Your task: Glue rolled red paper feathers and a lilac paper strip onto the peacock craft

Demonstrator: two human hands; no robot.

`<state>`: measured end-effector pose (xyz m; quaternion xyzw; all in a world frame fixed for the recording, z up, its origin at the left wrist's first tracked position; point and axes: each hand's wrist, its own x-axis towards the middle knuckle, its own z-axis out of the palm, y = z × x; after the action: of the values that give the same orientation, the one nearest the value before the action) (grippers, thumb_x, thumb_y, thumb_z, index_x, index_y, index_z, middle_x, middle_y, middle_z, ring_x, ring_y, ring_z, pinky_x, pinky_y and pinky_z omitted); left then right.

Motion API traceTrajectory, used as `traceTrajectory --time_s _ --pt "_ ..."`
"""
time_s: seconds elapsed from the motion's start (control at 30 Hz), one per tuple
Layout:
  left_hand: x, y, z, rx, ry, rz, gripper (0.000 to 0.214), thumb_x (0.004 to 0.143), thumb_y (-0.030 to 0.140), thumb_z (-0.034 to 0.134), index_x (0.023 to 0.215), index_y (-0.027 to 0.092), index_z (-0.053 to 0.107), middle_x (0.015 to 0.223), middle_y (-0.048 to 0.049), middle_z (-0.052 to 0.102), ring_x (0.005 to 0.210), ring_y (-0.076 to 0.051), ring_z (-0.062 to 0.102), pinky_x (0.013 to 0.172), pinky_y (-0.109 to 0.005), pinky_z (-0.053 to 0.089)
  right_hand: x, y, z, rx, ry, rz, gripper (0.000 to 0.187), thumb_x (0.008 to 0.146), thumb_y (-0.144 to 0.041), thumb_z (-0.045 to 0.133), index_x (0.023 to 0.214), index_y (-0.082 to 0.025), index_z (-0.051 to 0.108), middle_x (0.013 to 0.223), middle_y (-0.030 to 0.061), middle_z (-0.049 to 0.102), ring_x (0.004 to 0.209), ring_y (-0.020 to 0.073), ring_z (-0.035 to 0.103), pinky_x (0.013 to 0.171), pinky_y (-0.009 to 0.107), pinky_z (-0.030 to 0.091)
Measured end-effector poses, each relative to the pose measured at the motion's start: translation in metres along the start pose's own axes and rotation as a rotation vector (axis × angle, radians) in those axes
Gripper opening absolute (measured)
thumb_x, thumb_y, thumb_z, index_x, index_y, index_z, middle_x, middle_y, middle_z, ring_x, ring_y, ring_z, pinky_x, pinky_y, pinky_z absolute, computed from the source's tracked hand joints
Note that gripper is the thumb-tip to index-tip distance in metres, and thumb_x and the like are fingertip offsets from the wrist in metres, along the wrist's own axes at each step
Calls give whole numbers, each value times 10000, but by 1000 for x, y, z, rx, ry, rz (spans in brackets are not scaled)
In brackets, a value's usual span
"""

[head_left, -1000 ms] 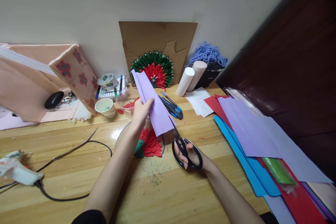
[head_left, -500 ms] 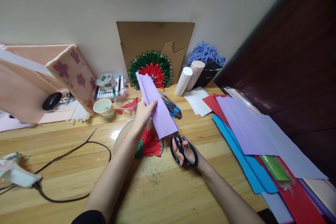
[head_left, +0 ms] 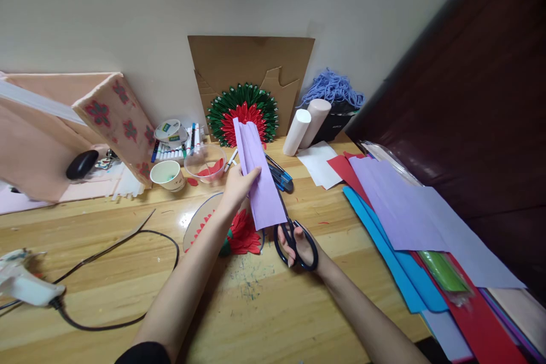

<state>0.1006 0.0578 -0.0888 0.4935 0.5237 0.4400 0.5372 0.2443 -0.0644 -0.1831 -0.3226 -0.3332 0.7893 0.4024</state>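
My left hand (head_left: 239, 185) grips a long folded strip of purple paper (head_left: 265, 196) by its left edge, thumb on top. In my right hand (head_left: 298, 247) is a pair of black-handled scissors (head_left: 314, 259), fingers through the loops. The blades point up and away, along the lower right edge of the purple paper; part of them is hidden by it. Below my left forearm lies a round board (head_left: 197, 217) with red petals (head_left: 245, 236) and a green piece, partly covered by the arm.
A glue gun (head_left: 29, 284) and its cord lie at left. Behind stand a paper cup (head_left: 168, 176), a clear bowl (head_left: 205, 164), markers (head_left: 173, 152) and a cardboard panel (head_left: 251, 60) with a green and red petal fan. Coloured sheets (head_left: 384, 205) are stacked at right.
The purple paper has swung more upright, its top moving right, and its lower end has shifted slightly left and down. The scissors stay close to its lower right edge.
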Motion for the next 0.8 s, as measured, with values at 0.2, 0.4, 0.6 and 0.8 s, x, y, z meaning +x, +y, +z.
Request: traceTrajectory --time_s 0.2,0.4,0.6,0.8 --pt "2 -1 -3 -3 -8 11 304 634 324 670 841 102 655 819 -84 706 756 -221 643 674 -302 491 -9 -12 13 -73 0 -17 757 472 -880 446 702 -159 485 385 -69 445 308 83 442 360 206 414" --pt "6 -4 -6 47 47 94 274 654 340 652 820 123 657 836 -72 699 779 -215 631 690 -292 479 -19 -29 21 -210 -87 50 869 468 -928 155 753 -167 463 461 -40 475 397 115 512 510 291 478" --pt "-1 -10 10 118 13 152 266 671 335 627 817 115 654 814 -69 691 765 -221 626 688 -293 469 -15 -25 21 -203 -11 16 829 486 -924 231 726 -167 468 447 -48 461 392 112 498 489 277 463" --pt "-6 -12 16 92 29 148 259 687 334 607 821 114 637 798 -62 688 751 -212 622 674 -282 464 0 -2 5 -13 -13 -1 759 478 -902 397 679 -174 472 381 -64 451 320 103 471 403 237 433"
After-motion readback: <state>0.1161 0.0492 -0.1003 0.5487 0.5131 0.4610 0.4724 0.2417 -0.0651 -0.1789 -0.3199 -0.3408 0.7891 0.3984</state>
